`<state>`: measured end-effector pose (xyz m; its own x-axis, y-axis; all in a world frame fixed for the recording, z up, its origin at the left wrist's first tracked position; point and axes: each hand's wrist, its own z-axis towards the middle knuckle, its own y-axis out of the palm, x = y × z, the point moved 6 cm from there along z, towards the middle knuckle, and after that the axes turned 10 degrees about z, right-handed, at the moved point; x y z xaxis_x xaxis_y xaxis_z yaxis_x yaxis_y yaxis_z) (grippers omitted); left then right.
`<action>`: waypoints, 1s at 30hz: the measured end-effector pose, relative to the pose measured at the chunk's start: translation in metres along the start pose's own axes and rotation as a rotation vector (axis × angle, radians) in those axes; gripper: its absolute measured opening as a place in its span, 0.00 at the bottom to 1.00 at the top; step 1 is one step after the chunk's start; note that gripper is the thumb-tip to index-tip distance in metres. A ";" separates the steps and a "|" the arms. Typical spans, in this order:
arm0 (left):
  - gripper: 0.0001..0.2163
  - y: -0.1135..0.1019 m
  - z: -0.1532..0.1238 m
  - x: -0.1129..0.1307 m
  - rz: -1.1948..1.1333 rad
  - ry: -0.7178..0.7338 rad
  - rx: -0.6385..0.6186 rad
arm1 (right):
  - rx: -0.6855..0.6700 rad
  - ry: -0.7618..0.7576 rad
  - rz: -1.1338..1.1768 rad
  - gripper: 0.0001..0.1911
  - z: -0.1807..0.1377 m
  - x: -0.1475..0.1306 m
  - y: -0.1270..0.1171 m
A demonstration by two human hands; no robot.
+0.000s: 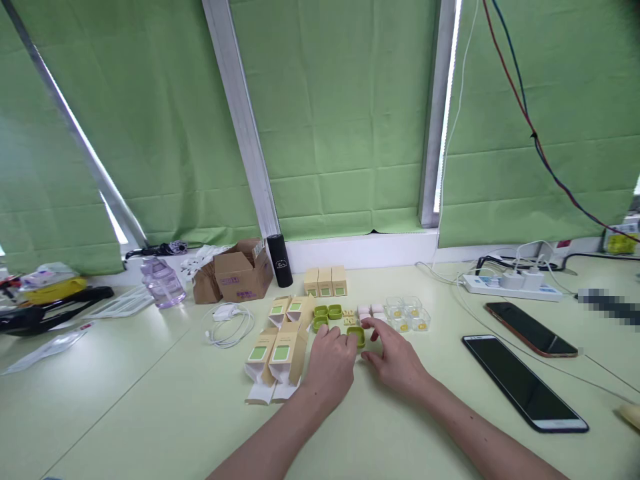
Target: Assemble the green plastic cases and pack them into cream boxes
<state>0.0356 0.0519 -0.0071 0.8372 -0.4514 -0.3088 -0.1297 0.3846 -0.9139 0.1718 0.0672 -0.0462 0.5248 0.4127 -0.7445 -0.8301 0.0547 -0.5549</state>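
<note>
Small green case [357,335] set mid-table [150,400] toward the far edge, touched by the left hand [327,365], fingers curled, grip not discernible, right hand [397,363] laid just beside, thumb and forefinger spread apart, open cartons [280,353] placed alongside.

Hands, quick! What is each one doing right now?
Left hand: fingertips on the green case; grip cannot be told.
Right hand: open, beside the case, holding nothing.

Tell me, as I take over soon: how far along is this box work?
Looks done: three closed boxes stand in a row. In hand: the left hand and right hand meet at one green case. Left: four open boxes lie flat; three loose green cases and clear trays remain.
</note>
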 end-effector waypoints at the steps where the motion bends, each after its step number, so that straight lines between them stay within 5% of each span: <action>1: 0.14 -0.001 -0.001 0.001 0.006 0.011 0.031 | 0.001 -0.008 0.007 0.28 0.000 0.001 0.001; 12: 0.11 0.000 -0.005 0.004 -0.013 0.069 0.261 | 0.054 -0.068 0.082 0.23 0.002 0.003 -0.003; 21: 0.08 -0.022 -0.015 -0.022 -0.383 -0.058 0.524 | 0.105 -0.088 0.258 0.21 0.006 0.001 -0.009; 30: 0.20 -0.016 -0.015 -0.027 -0.506 -0.055 0.511 | 0.123 -0.126 0.425 0.22 0.004 -0.012 -0.016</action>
<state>0.0069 0.0456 0.0121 0.7562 -0.6379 0.1458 0.5346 0.4736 -0.6999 0.1779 0.0650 -0.0268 0.1124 0.5286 -0.8414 -0.9870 -0.0387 -0.1562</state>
